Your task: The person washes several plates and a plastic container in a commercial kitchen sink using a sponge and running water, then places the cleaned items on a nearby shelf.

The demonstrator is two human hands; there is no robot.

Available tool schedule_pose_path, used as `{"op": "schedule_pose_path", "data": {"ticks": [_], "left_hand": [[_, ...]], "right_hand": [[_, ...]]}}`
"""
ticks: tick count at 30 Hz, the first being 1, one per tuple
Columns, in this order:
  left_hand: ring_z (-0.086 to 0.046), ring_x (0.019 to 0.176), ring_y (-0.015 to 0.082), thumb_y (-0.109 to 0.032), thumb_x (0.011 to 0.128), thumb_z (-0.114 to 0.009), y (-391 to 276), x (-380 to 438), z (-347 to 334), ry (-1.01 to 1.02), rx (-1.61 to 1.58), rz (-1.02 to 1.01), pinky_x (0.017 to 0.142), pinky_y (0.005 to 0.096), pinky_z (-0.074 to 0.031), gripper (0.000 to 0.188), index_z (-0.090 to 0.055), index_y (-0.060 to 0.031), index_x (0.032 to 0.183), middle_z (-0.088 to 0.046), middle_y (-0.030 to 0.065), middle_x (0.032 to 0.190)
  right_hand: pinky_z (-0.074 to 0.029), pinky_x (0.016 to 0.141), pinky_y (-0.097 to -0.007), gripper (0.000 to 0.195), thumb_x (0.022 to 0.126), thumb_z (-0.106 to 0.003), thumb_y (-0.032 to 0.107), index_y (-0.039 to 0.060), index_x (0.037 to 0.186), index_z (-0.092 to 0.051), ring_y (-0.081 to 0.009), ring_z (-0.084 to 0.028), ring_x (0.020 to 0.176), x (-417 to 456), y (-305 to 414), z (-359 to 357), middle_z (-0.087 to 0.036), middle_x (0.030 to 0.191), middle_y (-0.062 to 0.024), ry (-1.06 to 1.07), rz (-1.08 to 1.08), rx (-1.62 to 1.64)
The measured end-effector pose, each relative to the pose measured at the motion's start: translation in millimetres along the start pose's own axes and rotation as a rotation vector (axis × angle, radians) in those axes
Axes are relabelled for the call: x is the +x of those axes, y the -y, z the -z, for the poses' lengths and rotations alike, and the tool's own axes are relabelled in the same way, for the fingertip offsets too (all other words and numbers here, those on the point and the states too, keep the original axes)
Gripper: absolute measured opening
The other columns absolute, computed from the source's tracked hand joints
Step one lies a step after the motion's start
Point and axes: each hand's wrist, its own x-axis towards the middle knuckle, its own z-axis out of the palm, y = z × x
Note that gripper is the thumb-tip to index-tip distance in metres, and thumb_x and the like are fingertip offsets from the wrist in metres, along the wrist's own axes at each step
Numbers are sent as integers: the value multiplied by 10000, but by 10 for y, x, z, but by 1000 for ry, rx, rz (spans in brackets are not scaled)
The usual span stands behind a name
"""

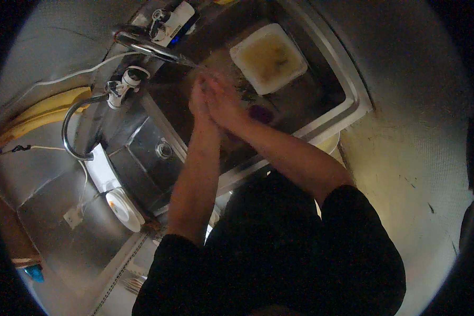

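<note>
My left hand (198,96) and my right hand (225,96) are pressed together, palm against palm, over a dark sink basin (320,93). The end of a curved chrome faucet (154,49) is just above my fingertips. No object shows between the palms, though their inner sides are hidden and the fingers are blurred. To the right of my hands, a white square container (268,59) with cloudy brownish contents stands in the basin. A purple item (260,114) and dark green scraps lie in the basin near my right wrist.
A second metal basin (142,158) with a drain lies at the left, under another curved faucet (69,130). Beside it are stacked white plates (124,209). Yellow cloths or gloves (51,108) rest at the far left. The sink's raised metal rim (331,118) runs before me.
</note>
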Motion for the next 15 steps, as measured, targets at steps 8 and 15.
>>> {"op": "schedule_pose_path", "data": {"ticks": [8,15], "left_hand": [[-438,1091,245,-258,892,-384,139,-125,-556,-210,49,45,938,371,-353,349,-457,-59,1169,-477,93,1171],[-465,1050,224,-229,887,-380,297,-108,-931,-407,553,-65,919,364,-362,335,-472,-56,1158,-500,91,1135]], "right_hand": [[-326,957,-394,396,857,-446,242,42,1197,-424,-291,-391,1163,74,-172,8,-452,1210,-156,-84,-144,87],[-316,974,-358,434,858,-447,254,47,1234,-385,-284,-386,1168,310,-444,30,-389,1273,-137,-116,-377,862]]}}
